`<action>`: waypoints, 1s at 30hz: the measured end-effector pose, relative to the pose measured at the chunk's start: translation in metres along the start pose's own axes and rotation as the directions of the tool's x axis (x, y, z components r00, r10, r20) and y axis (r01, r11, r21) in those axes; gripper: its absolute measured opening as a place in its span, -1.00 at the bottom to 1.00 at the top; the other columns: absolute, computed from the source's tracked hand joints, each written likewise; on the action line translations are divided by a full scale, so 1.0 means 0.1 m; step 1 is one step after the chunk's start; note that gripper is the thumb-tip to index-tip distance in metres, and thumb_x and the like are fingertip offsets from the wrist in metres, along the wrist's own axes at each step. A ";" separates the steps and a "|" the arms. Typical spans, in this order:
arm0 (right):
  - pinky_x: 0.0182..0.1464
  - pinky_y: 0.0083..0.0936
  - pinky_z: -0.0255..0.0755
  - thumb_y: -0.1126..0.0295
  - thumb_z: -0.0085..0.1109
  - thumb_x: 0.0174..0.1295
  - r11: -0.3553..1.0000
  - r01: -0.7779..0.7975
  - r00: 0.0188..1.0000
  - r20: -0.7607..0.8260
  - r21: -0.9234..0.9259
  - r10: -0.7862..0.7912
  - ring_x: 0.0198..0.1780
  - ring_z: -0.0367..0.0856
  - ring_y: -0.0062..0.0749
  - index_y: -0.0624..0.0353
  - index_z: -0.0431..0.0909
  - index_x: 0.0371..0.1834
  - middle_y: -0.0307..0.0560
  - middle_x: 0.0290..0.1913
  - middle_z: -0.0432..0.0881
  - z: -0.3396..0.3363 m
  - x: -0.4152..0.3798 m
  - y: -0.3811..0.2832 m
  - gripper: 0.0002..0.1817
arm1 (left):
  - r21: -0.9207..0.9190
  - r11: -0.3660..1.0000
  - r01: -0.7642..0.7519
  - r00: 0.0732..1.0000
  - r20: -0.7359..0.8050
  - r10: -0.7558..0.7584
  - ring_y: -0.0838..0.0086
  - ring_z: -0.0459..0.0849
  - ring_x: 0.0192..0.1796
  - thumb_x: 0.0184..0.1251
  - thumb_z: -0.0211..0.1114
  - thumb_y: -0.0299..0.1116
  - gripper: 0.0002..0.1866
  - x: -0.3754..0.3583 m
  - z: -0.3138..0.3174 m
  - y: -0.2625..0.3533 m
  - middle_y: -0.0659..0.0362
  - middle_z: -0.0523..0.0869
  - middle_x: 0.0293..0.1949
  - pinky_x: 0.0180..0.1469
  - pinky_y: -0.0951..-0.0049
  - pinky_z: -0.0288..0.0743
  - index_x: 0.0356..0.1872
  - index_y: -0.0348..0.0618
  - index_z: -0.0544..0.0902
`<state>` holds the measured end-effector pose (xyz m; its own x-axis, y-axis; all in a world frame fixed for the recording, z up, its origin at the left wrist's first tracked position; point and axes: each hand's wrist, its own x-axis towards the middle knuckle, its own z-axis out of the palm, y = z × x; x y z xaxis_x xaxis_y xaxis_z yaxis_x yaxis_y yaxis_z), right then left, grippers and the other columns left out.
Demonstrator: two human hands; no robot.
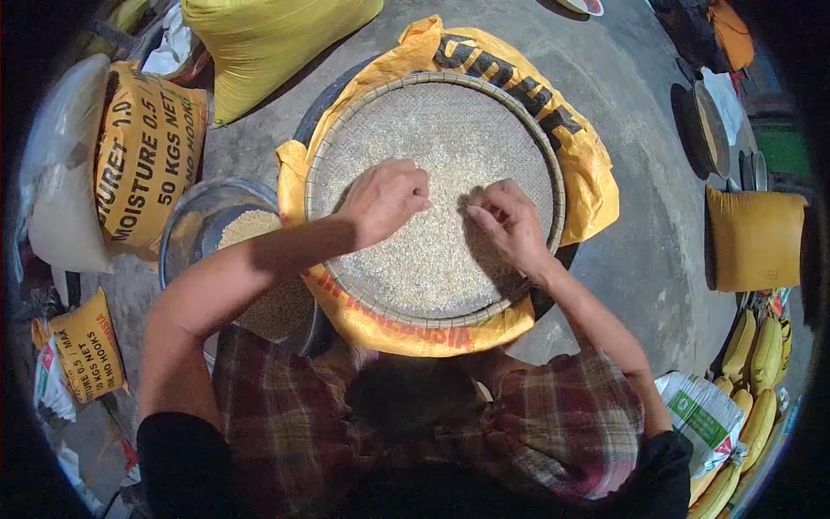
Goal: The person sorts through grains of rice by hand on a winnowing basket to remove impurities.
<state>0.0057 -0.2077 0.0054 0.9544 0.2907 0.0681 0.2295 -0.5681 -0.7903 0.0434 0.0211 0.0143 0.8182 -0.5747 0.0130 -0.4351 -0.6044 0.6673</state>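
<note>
A round woven winnowing tray point(553, 186) with a bound rim lies in front of me, spread with pale small grains point(432, 268). Over its middle left is my left hand point(389, 199), fingers curled in, thumb side toward the centre. Across from it, my right hand point(508, 223) has thumb and fingertips pinched together just above the grains. Whatever either hand holds is too small or hidden to make out. Beneath the tray is a yellow printed sack point(588, 177), its edges showing all round.
To the left, a metal basin point(183, 221) contains more grain point(249, 227). Full sacks stand beyond it, one orange and printed point(151, 164), one yellow-green point(268, 43). On the right are a tan sack point(755, 240), large yellow fruit point(762, 355) and a white-green bag point(702, 415).
</note>
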 end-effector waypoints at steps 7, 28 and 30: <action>-0.36 -0.68 0.41 0.59 0.10 0.14 0.641 -0.381 0.919 0.202 0.666 0.338 -0.42 0.47 -0.61 0.17 0.37 -0.47 -0.20 -0.38 0.53 -0.12 0.21 0.38 -0.88 | -0.123 0.990 0.073 0.994 -0.067 -0.082 0.22 0.59 -0.31 0.07 0.25 -0.46 -0.89 0.49 0.18 -0.25 0.04 0.59 -0.38 -0.22 0.29 0.45 -0.38 -0.26 0.59; -0.23 -0.41 0.43 0.43 0.20 0.09 0.986 -0.163 0.986 0.030 -0.013 0.164 -0.35 0.57 -0.27 0.25 0.49 -0.34 0.01 -0.42 0.57 -0.12 0.65 0.44 -0.85 | -0.746 0.421 0.516 0.833 0.323 -0.449 0.65 0.54 -0.33 0.24 0.19 -0.41 -0.81 0.21 -0.30 -0.60 0.22 0.58 -0.35 -0.31 0.65 0.46 -0.16 -0.25 0.53; -0.22 -0.36 0.43 0.43 0.21 0.08 0.992 -0.098 0.995 -0.011 -0.086 0.097 -0.32 0.57 -0.18 0.27 0.49 -0.34 0.06 -0.39 0.57 -0.04 0.76 0.46 -0.84 | -0.756 0.368 0.541 0.805 0.341 -0.485 0.63 0.54 -0.35 0.25 0.19 -0.40 -0.78 0.16 -0.45 -0.65 0.22 0.58 -0.32 -0.33 0.66 0.45 -0.12 -0.25 0.54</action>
<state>0.0896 -0.2152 -0.0233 0.9743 0.2255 -0.0018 0.1508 -0.6576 -0.7381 0.1018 0.0760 0.0041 0.7421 -0.3576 -0.5670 0.5670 -0.1165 0.8155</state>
